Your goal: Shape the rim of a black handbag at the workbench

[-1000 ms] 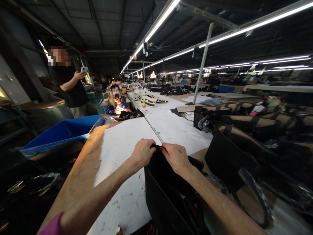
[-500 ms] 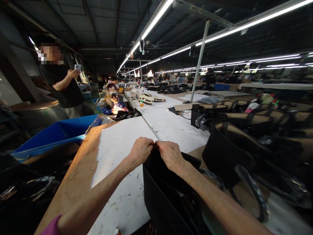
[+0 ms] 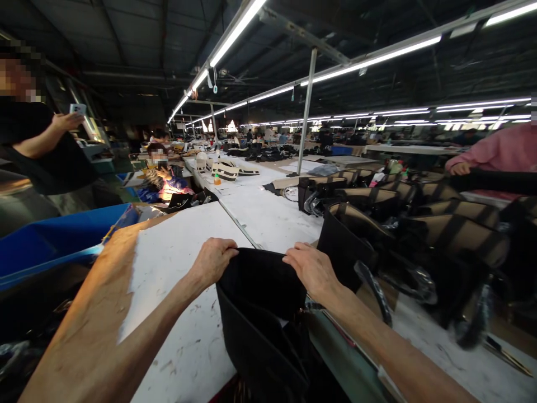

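Observation:
A black bag (image 3: 260, 336) stands with its mouth facing up toward me, over the near edge of the white-covered table. My left hand (image 3: 213, 258) pinches the far rim at its left corner. At the right corner of the same rim, my right hand (image 3: 312, 268) is closed on the fabric. Between the two hands the rim is stretched nearly straight. The bag's inside is dark, with folds of lining and a small pale patch showing. Its lower part runs out of view at the bottom.
Several black bags with tan panels (image 3: 457, 229) and plastic-wrapped handles crowd the right side. A blue bin (image 3: 62, 235) stands left of the table (image 3: 176, 235). A person with a phone (image 3: 78, 109) is at left; a pink sleeve (image 3: 495, 148) shows at right. Striped pieces (image 3: 226, 171) lie ahead.
My hands, close together before, have moved apart along the rim, and the bag's mouth has opened wider. The view has turned right, bringing a person in pink into sight.

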Tool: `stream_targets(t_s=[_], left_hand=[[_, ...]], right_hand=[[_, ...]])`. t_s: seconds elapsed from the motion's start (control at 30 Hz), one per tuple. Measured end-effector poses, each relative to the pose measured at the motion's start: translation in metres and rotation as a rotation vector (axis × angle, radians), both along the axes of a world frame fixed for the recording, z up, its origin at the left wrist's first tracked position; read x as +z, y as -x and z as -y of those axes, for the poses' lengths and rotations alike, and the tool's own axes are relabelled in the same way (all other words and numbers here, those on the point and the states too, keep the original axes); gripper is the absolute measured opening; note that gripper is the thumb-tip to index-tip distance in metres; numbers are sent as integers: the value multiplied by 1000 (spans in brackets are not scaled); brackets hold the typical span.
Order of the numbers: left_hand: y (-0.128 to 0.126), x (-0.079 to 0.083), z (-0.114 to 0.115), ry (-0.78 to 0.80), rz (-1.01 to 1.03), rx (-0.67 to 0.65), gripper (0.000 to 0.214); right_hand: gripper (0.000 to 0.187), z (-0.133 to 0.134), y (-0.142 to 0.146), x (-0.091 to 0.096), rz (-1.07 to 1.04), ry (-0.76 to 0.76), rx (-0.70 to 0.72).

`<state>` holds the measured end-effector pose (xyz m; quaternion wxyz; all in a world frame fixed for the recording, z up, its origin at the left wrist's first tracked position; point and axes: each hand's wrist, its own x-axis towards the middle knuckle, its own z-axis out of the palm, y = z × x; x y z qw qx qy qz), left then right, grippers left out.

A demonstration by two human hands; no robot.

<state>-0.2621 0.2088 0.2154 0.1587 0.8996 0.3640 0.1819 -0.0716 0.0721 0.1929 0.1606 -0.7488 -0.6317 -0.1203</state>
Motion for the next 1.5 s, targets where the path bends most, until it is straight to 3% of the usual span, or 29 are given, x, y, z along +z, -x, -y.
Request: stream_targets(t_s=[0.23,0.43,0.6,0.73,0.83,0.97,1.07,1.23,1.37,1.43,1.5], left_hand=[[1,0,1,8,27,-19,22],[1,1,0,44,29,-13,21],[2,-1,-3,50,66,-34,21],[5,-2,-5,50,98,-55,20],[7,-2,-6,58,130,-83,20],[5,3,-4,112,152,-187,21],[3,12,-7,197,184,-274,27],[-7,14,-24,329,273,-361,29],[-19,4,-33,422,296,-424,26],[-16,5,-29,452,338,-378,28],[-3,11,-17,445,397,-247,37]], right_hand=[[30,27,-17,-10,-259,-102,44],[29,26,-15,2,-398,-41,90],[27,34,-18,0,-544,12,162],[25,38,-12,9,-528,162,96],[25,27,12,26,-410,134,65],[46,-9,56,49,-321,190,233],[38,-44,71,54,-352,267,283],[31,-88,59,41,-388,292,230],[33,-97,48,25,-366,318,131],[34,-95,44,19,-362,337,67],[31,-91,40,16,-367,350,48]])
